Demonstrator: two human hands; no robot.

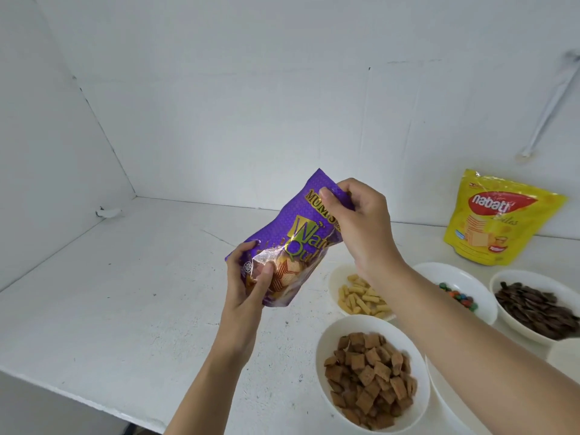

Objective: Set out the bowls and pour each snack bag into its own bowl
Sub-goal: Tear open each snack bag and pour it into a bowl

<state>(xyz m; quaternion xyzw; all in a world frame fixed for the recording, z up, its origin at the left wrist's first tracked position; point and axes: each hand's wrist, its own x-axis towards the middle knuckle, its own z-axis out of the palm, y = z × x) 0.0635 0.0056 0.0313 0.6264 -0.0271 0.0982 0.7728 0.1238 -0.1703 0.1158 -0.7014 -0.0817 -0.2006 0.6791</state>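
You have the purple bag (293, 243) up in the air over the surface (125, 277), just left of the filled bowls. Your left hand (249, 274) is closed round the bag's lower end, thumb pressed on the clear window; your right hand (354, 221) pinches the top edge between thumb and fingers. From this angle you cannot tell whether the seal is open yet.

The step in hand looks like opening this bag. Keep the lower hand firm but not crushing: the wafers inside are likely brittle. Pull the top apart from the pinch in a short, controlled tear, with the mouth pointing up so nothing spills onto the surface.

Four bowls already hold snacks: the brown squares (370, 378) nearest you, the yellow sticks (361, 296) behind them, the coloured candies (458, 296) partly hidden by your right arm, and the dark pieces (533, 306) at far right. None of these should take the wafers. A white rim (439, 394) shows under your right forearm and another at the right edge; either may be an empty bowl, but they are too hidden to say. Find a free bowl, bring the bag's mouth low over it, and tip slowly.

The yellow bag (499, 215) stands at the back, by the wall, and appears to be waiting its turn.
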